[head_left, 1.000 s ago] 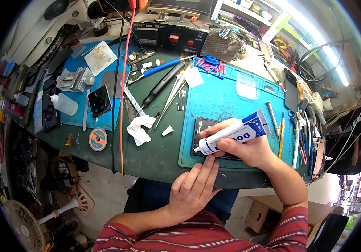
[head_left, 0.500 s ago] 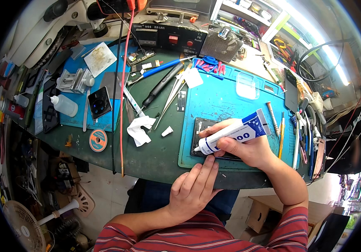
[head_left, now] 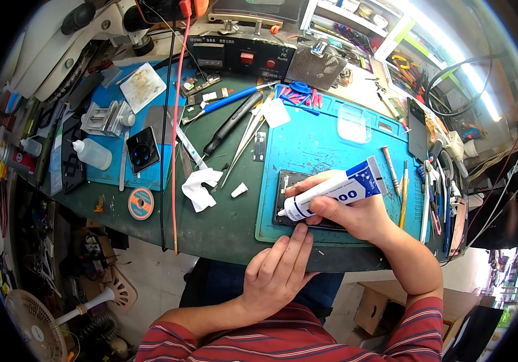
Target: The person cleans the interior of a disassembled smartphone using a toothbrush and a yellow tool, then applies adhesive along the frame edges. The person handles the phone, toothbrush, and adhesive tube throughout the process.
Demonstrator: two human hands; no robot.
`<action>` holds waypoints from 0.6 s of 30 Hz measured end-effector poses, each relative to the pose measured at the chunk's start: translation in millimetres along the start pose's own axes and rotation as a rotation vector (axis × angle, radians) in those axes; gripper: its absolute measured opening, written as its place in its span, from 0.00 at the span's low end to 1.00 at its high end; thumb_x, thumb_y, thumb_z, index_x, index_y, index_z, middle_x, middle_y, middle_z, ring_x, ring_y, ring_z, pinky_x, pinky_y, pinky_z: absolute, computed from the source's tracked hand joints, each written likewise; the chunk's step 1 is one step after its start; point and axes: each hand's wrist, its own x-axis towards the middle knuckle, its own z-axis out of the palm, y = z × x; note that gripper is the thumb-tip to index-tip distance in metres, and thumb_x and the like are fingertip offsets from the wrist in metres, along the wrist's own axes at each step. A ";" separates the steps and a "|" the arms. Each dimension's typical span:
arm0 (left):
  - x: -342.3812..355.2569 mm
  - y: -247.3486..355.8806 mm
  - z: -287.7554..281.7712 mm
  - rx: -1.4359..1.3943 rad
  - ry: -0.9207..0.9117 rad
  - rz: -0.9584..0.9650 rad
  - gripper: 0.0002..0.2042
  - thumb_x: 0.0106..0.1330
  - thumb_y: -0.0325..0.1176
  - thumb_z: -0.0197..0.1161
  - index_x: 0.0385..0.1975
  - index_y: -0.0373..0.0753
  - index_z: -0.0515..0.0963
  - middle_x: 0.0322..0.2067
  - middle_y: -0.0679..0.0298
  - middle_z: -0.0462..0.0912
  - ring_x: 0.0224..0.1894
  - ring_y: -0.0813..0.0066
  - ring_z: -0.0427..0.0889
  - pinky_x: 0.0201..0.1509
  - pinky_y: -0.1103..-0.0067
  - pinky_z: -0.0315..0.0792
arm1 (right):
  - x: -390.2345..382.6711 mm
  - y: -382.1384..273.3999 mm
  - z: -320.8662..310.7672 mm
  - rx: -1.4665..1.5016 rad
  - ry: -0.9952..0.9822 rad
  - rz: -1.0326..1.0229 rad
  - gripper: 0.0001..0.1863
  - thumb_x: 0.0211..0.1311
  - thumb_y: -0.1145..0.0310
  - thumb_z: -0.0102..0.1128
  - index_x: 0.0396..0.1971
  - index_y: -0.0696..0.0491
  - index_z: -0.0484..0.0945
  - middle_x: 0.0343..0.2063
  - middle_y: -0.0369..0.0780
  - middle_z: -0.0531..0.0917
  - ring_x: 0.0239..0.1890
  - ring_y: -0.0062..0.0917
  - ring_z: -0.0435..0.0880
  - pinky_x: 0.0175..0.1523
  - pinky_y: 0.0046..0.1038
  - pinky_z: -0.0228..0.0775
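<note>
My right hand (head_left: 367,216) is closed round a white and blue glue tube (head_left: 333,198), thumb on top. The tube lies slantwise, its narrow nozzle pointing left and down to the near left corner of a black phone frame (head_left: 283,184). Whether the nozzle touches the frame I cannot tell. That frame lies on a blue work mat (head_left: 307,145), mostly hidden under the tube and my right hand. My left hand (head_left: 279,268) is stretched out flat, with its fingertips at the frame's near edge. A small white cap (head_left: 239,190) lies left of the mat.
Crumpled white tissue (head_left: 200,189), tweezers (head_left: 244,148), a black pen-shaped tool (head_left: 233,123) and a solder reel (head_left: 141,203) lie to the left. A clear plastic box (head_left: 353,123) sits on the mat. Brushes and hand tools crowd the right side. A red cable (head_left: 177,151) hangs across the left.
The tube and its nozzle have shifted very slightly left along the phone frame's near left corner. My left hand has stayed in place.
</note>
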 end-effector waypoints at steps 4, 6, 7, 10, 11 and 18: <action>0.5 -0.1 -0.2 0.002 -0.003 0.002 0.29 0.66 0.56 0.64 0.56 0.38 0.80 0.61 0.66 0.80 0.59 0.71 0.71 0.59 0.74 0.62 | -0.2 1.3 -1.0 0.001 -0.006 -0.014 0.17 0.70 0.66 0.64 0.53 0.60 0.80 0.50 0.47 0.86 0.51 0.30 0.87 0.47 0.28 0.84; 0.4 0.2 0.2 0.003 0.001 0.001 0.29 0.66 0.56 0.64 0.56 0.38 0.80 0.61 0.66 0.80 0.59 0.71 0.71 0.59 0.74 0.61 | -0.3 1.5 -2.0 -0.013 -0.017 -0.023 0.17 0.70 0.66 0.64 0.53 0.60 0.80 0.50 0.46 0.86 0.51 0.30 0.86 0.47 0.28 0.84; 0.4 0.0 0.0 0.002 -0.002 0.002 0.29 0.66 0.56 0.64 0.56 0.38 0.80 0.61 0.66 0.80 0.59 0.70 0.71 0.59 0.74 0.61 | -0.2 0.9 -2.1 -0.027 -0.024 -0.024 0.17 0.70 0.66 0.64 0.53 0.60 0.80 0.50 0.46 0.86 0.51 0.30 0.86 0.47 0.28 0.84; 0.7 -0.5 -0.7 -0.004 -0.008 0.006 0.29 0.66 0.56 0.64 0.56 0.38 0.80 0.61 0.66 0.80 0.59 0.70 0.71 0.59 0.74 0.61 | -0.5 1.4 -1.5 -0.012 -0.018 -0.014 0.17 0.70 0.66 0.64 0.53 0.60 0.80 0.50 0.46 0.86 0.51 0.30 0.86 0.47 0.28 0.84; 1.0 -0.6 -0.9 -0.007 -0.008 0.006 0.28 0.66 0.56 0.64 0.56 0.38 0.80 0.61 0.66 0.80 0.59 0.70 0.71 0.59 0.74 0.61 | -0.6 1.7 -1.1 0.002 -0.011 -0.009 0.17 0.70 0.66 0.64 0.53 0.60 0.80 0.50 0.46 0.86 0.51 0.29 0.86 0.47 0.28 0.84; 2.0 -0.5 -1.3 -0.003 -0.006 0.009 0.28 0.67 0.55 0.64 0.56 0.38 0.80 0.60 0.65 0.80 0.58 0.70 0.71 0.59 0.74 0.61 | 0.4 1.7 -0.8 -0.006 0.001 -0.012 0.18 0.70 0.65 0.65 0.53 0.60 0.79 0.50 0.46 0.86 0.50 0.29 0.86 0.47 0.27 0.84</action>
